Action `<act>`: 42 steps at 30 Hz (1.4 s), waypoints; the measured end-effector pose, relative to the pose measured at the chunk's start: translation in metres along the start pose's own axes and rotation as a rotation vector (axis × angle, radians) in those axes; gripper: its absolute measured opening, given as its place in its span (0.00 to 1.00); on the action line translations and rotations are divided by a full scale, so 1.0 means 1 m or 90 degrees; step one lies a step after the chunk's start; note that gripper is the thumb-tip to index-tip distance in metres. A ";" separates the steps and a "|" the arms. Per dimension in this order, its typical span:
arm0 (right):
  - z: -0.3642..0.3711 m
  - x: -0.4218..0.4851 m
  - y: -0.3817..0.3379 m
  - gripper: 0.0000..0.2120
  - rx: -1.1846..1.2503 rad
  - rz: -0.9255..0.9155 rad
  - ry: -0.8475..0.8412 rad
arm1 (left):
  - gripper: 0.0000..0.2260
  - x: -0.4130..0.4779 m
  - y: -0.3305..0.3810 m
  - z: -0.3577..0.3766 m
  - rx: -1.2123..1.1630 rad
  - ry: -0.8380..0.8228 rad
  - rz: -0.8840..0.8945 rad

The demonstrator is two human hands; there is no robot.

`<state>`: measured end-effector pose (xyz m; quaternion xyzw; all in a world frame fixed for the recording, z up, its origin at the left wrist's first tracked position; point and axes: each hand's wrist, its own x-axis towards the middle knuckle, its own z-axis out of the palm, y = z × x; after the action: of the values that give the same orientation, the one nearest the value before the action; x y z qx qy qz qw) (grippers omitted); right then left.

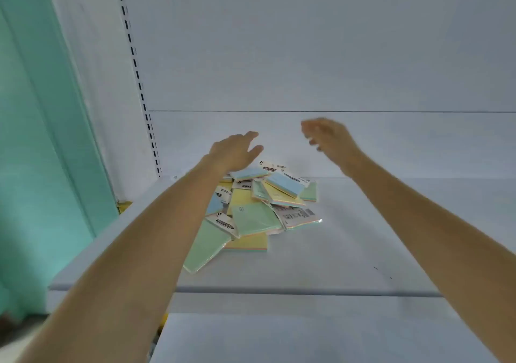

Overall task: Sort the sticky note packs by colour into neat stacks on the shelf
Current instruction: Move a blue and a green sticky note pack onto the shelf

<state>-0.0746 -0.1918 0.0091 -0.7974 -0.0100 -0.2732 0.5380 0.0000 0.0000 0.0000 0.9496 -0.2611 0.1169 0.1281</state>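
Note:
A loose heap of sticky note packs [258,209] lies on the white shelf [363,237], left of its middle. The packs are green, yellow and blue, several turned label side up. A large green pack [205,247] sticks out at the heap's front left; a blue pack [284,184] lies on top at the back. My left hand [234,150] hovers over the heap's far left edge, fingers spread, holding nothing. My right hand [329,138] is raised above and to the right of the heap, blurred, fingers loosely curled, with nothing in it.
The shelf's white back panel [307,55] rises behind the heap. A slotted upright rail [139,83] runs down the left side beside a teal wall [33,139]. A lower shelf [279,334] shows at the bottom. The shelf surface right of the heap is bare.

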 end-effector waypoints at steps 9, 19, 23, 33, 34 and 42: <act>0.006 -0.005 0.101 0.22 -0.412 0.237 -0.163 | 0.26 0.003 0.032 0.044 -0.028 -0.099 -0.030; 0.004 -0.006 0.121 0.23 -0.275 0.203 -0.139 | 0.20 -0.001 0.036 0.065 -0.237 -0.048 -0.077; -0.003 -0.003 0.117 0.25 -0.188 0.173 -0.041 | 0.17 0.002 0.037 0.053 -0.337 0.043 -0.075; -0.123 -0.008 0.130 0.22 0.002 0.247 0.229 | 0.08 0.022 0.105 0.086 -0.711 0.090 -0.220; -0.141 -0.011 0.131 0.22 0.028 0.261 0.254 | 0.08 0.023 0.121 0.093 -0.734 0.086 -0.227; -0.310 -0.064 0.144 0.21 0.068 0.284 0.394 | 0.12 0.027 0.280 0.131 -0.808 -0.003 -0.185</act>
<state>-0.2164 -0.5023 -0.0585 -0.6307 0.3126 -0.3760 0.6026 -0.1043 -0.2847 -0.0649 0.7151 -0.1482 -0.0806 0.6783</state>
